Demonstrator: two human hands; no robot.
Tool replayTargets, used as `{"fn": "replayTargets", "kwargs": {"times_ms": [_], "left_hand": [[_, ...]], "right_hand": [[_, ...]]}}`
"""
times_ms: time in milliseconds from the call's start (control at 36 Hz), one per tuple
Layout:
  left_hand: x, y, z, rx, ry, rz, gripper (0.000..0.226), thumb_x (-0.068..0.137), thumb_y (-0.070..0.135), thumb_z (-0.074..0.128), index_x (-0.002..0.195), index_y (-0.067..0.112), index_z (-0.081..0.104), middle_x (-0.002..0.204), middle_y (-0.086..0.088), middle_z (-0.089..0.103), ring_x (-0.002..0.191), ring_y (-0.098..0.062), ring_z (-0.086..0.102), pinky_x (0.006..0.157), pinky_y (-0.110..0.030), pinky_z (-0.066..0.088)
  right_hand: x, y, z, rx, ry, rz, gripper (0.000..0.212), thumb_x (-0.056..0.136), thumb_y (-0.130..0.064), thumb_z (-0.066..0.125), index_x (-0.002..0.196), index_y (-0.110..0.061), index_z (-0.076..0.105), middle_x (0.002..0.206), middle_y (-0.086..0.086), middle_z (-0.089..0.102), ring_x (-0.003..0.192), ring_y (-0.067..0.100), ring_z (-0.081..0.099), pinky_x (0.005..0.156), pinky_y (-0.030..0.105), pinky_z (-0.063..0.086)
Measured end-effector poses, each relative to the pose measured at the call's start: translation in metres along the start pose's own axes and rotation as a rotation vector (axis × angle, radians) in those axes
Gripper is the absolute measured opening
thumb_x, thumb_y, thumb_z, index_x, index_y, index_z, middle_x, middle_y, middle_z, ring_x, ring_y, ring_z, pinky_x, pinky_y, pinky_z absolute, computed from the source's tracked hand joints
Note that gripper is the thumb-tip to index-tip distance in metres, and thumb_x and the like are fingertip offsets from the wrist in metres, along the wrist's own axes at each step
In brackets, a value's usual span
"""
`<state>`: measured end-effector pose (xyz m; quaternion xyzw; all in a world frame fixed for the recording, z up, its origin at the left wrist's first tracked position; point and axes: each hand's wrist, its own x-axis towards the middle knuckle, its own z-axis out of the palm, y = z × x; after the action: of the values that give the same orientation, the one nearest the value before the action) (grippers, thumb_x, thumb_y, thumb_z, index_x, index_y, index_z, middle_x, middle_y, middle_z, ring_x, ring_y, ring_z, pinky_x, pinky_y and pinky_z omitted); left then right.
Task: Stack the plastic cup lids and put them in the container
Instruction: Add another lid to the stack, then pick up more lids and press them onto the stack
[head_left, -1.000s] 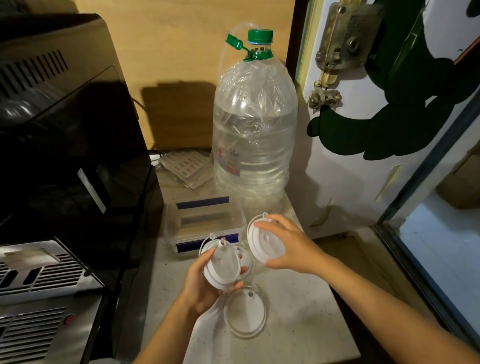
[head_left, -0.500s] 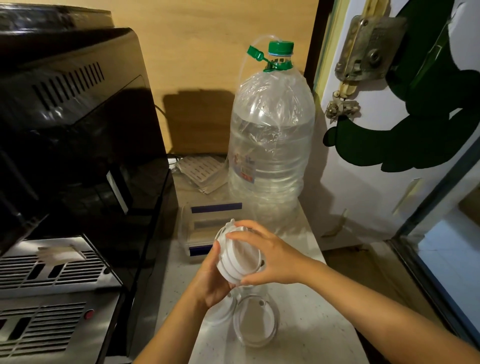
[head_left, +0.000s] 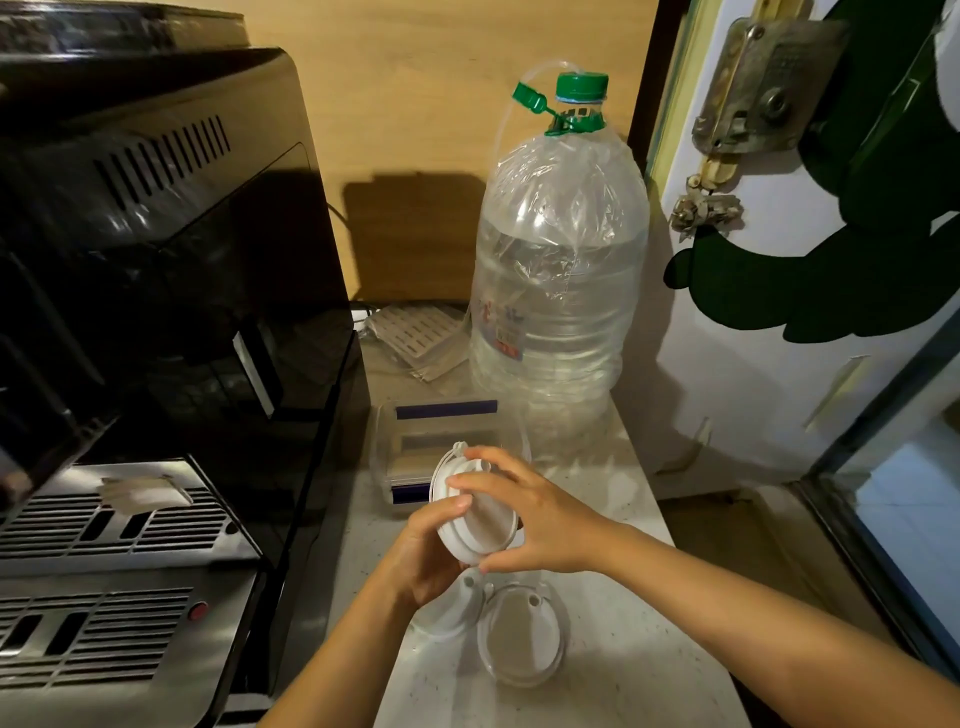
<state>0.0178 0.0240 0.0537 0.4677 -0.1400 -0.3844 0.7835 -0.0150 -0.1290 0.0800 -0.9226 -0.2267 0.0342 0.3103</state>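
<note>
Holding: both hands' grip clamped on a stack of white round plastic cup lids (head_left: 475, 525), left hand (head_left: 426, 558) beneath, right hand (head_left: 535, 519) on top.
Counter (head_left: 623, 665): two loose clear lids (head_left: 522, 642) below the hands.
Container: clear plastic box (head_left: 441, 441) just beyond the stack.

A big black coffee machine (head_left: 171, 270) fills the left of the frame, its steel drip grille (head_left: 104, 525) at lower left. Centre frame stands a large clear water bottle (head_left: 558, 291) with a green cap (head_left: 581, 85) — upright on the pale speckled worktop (head_left: 639, 670). At upper right, a white door (head_left: 769, 332) carries a tarnished metal lock (head_left: 753, 83) and a dark green painted shape (head_left: 857, 249).
</note>
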Motion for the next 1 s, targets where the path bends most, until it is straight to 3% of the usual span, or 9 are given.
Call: {"fn": "replayTargets", "kwargs": {"times_ms": [56,167,306,444,694,917,1000], "left_hand": [[-0.001,-0.002,-0.002,0.014,0.011,-0.009,0.076,0.036,0.044,0.084,0.102,0.015,0.062,0.087,-0.007,0.072,0.084,-0.021,0.068,0.066,-0.032,0.057],[-0.005,-0.004,-0.006,0.018,0.041,-0.008,0.078,0.036,0.042,0.084,0.105,0.012,0.062,0.093,-0.013,0.070,0.086,-0.026,0.066,0.066,-0.036,0.056],[-0.011,-0.004,-0.017,-0.022,0.166,-0.004,0.094,0.025,0.044,0.085,0.111,0.022,0.053,0.104,-0.015,0.057,0.094,-0.028,0.060,0.066,-0.036,0.057],[-0.017,-0.002,-0.022,-0.105,0.223,0.023,0.083,0.019,0.039,0.087,0.096,0.024,0.062,0.096,-0.011,0.058,0.093,-0.030,0.055,0.060,-0.036,0.057],[-0.027,-0.005,-0.033,-0.070,0.296,-0.017,0.091,0.021,0.042,0.086,0.104,0.020,0.057,0.103,-0.017,0.053,0.101,-0.034,0.051,0.058,-0.032,0.057],[-0.032,-0.009,-0.039,-0.061,0.346,-0.029,0.100,0.019,0.043,0.087,0.111,0.021,0.053,0.109,-0.017,0.054,0.104,-0.036,0.053,0.056,-0.030,0.056],[-0.034,-0.011,-0.042,-0.059,0.352,-0.029,0.109,0.020,0.043,0.087,0.119,0.013,0.051,0.107,-0.019,0.054,0.101,-0.034,0.055,0.057,-0.030,0.056]], "right_hand": [[0.001,0.001,0.002,-0.014,-0.018,0.003,0.080,0.074,-0.029,0.076,0.138,-0.035,0.028,0.152,-0.007,0.013,0.136,0.015,0.022,0.106,0.036,0.037],[0.003,0.005,-0.007,0.086,0.022,0.069,0.086,0.073,-0.034,0.077,0.131,-0.052,0.016,0.153,-0.010,0.011,0.131,0.001,0.017,0.102,0.025,0.029],[0.001,0.031,-0.015,0.219,0.186,0.290,0.081,0.076,-0.031,0.074,0.137,-0.040,0.022,0.150,-0.005,0.020,0.135,0.013,0.026,0.105,0.027,0.029],[-0.008,0.061,0.008,0.076,0.032,0.484,0.085,0.075,-0.031,0.075,0.142,-0.031,0.023,0.147,0.001,0.025,0.134,0.020,0.029,0.107,0.034,0.034],[0.006,0.068,0.056,-0.143,-0.229,0.613,0.091,0.068,-0.025,0.073,0.141,-0.035,0.020,0.142,0.007,0.031,0.129,0.028,0.032,0.095,0.039,0.043],[0.038,0.061,0.070,-0.265,-0.282,0.675,0.096,0.069,-0.032,0.077,0.143,-0.033,0.017,0.144,0.016,0.026,0.129,0.035,0.031,0.094,0.041,0.044],[0.044,0.060,0.072,-0.298,-0.292,0.675,0.090,0.072,-0.037,0.076,0.142,-0.030,0.020,0.141,0.017,0.029,0.128,0.036,0.031,0.094,0.042,0.043]]}}
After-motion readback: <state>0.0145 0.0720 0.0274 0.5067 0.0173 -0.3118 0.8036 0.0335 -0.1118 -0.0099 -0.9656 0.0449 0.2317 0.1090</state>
